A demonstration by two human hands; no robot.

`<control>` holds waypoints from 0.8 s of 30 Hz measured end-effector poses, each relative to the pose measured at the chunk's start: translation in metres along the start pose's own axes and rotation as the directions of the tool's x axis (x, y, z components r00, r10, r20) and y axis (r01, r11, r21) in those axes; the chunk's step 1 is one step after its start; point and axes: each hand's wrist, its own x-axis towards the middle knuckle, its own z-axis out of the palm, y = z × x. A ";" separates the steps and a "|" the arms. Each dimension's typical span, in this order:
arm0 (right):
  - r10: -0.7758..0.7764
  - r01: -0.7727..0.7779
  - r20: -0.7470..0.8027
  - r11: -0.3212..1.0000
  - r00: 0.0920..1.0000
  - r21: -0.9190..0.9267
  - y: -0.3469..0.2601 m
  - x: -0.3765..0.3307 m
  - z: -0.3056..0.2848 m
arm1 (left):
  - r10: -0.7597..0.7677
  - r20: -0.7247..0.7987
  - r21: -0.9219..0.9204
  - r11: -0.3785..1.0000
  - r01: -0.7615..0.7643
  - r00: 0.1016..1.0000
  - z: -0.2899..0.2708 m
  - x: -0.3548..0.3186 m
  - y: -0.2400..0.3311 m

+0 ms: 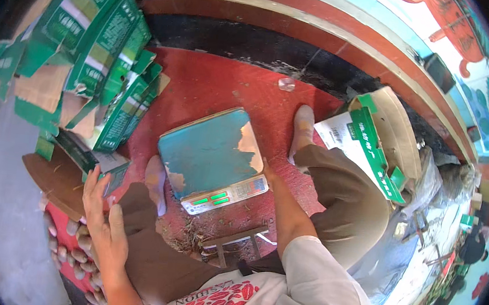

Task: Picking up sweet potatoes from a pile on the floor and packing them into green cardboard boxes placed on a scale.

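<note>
A digital weighing scale (209, 149) with a worn blue-green plate sits on the red floor between my feet. Several green displays (216, 199) are lit on its front panel, and nothing lies on the plate. My right hand (268, 175) is at the scale's right edge, against its side; its fingers are mostly hidden there. Over my left thigh my left hand (109, 227) is raised with fingers stretched out and nothing in it. Close by that hand are torn green cardboard pieces (108, 163).
Stacked green cartons (90, 38) rise at the left. Several brown, rounded lumps (78, 254) lie by my left leg. An open green-and-white box (368, 147) stands at the right, beside crumpled clear plastic (436, 182). A black-based ledge (226, 39) bounds the far side.
</note>
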 end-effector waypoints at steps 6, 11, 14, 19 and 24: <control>-0.101 0.101 0.034 0.995 0.994 0.007 0.000 -0.010 0.047 | -0.032 -0.017 0.085 0.996 0.033 0.999 -0.012 -0.008 -0.002; -0.025 0.019 -0.055 0.995 0.998 -0.102 0.030 0.043 -0.010 | -0.009 0.032 0.068 0.998 0.007 0.999 0.000 0.000 0.000; -0.041 0.041 0.002 0.996 0.999 -0.073 0.029 0.043 -0.009 | -0.014 0.040 0.117 0.993 0.010 0.999 -0.005 -0.001 0.001; -0.074 0.074 -0.001 0.997 0.997 -0.017 0.024 0.036 -0.013 | 0.004 0.057 0.110 0.994 -0.010 0.998 -0.005 0.000 -0.002; -0.090 0.089 0.016 0.995 0.996 0.044 0.021 0.019 -0.002 | 0.013 0.037 0.121 0.992 -0.018 0.999 -0.007 -0.002 -0.007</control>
